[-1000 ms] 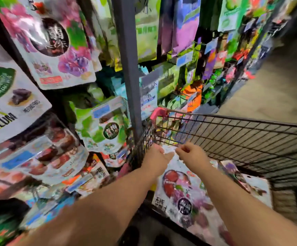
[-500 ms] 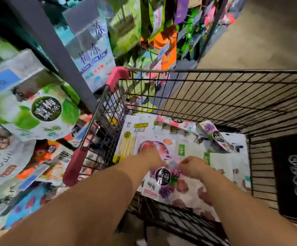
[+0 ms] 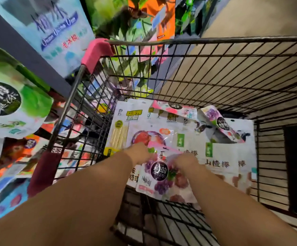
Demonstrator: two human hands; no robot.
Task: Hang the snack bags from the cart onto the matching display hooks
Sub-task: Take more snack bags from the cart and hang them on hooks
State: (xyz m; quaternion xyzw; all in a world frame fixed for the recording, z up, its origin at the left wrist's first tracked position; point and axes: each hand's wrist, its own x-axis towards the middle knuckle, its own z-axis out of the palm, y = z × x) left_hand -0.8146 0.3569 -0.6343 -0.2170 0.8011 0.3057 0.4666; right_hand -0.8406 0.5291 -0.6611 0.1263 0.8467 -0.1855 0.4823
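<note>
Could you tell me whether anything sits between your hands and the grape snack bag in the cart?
Nothing visible does: the left hand and right hand hold the grape snack bag by its top edge, above the other bags in the cart.

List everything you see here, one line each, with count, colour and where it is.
Wire shopping cart: one, black with pink corner guards, centre.
Grape-print snack bag with dark round label: one, white and purple, in cart under both hands.
White plastic snack bags with green labels: several, white, flat in cart.
Small purple grape bag: one, purple, tilted at cart's far right.
Hanging snack bags: many, green, blue, orange, rack at left.
Left hand: one, at grape-print bag's top edge, grip unclear.
Right hand: one, same edge, grip unclear.
</note>
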